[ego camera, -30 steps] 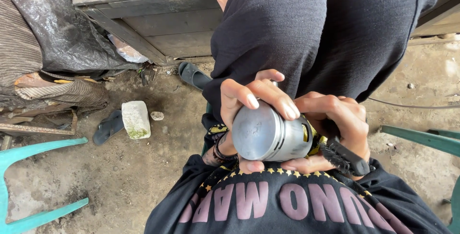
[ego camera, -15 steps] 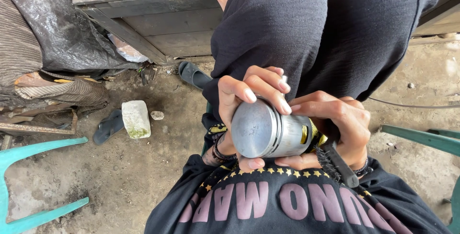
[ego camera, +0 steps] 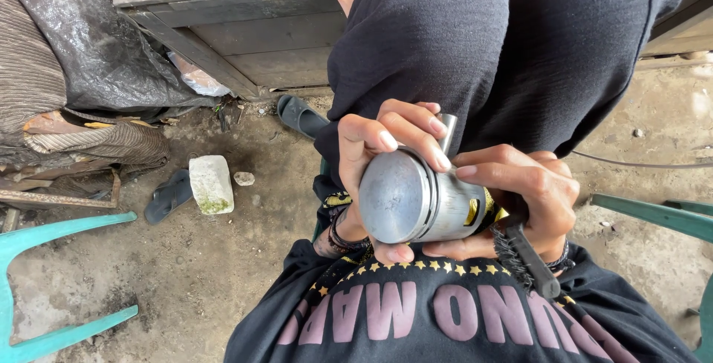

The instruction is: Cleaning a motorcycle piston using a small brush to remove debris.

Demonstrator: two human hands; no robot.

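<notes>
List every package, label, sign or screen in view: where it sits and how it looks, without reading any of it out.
Yellow label: a small strip with dark marks on the side of the grey metal piston, held between the left hand and the right hand.
Printed lettering: large pink letters under a row of yellow stars, across the black shirt at the bottom edge.
No packages, signs or screens.

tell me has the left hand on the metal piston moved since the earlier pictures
Yes, slightly. The left hand and piston sit a touch nearer the white stone, and the fingers curl further over the rim.
</notes>
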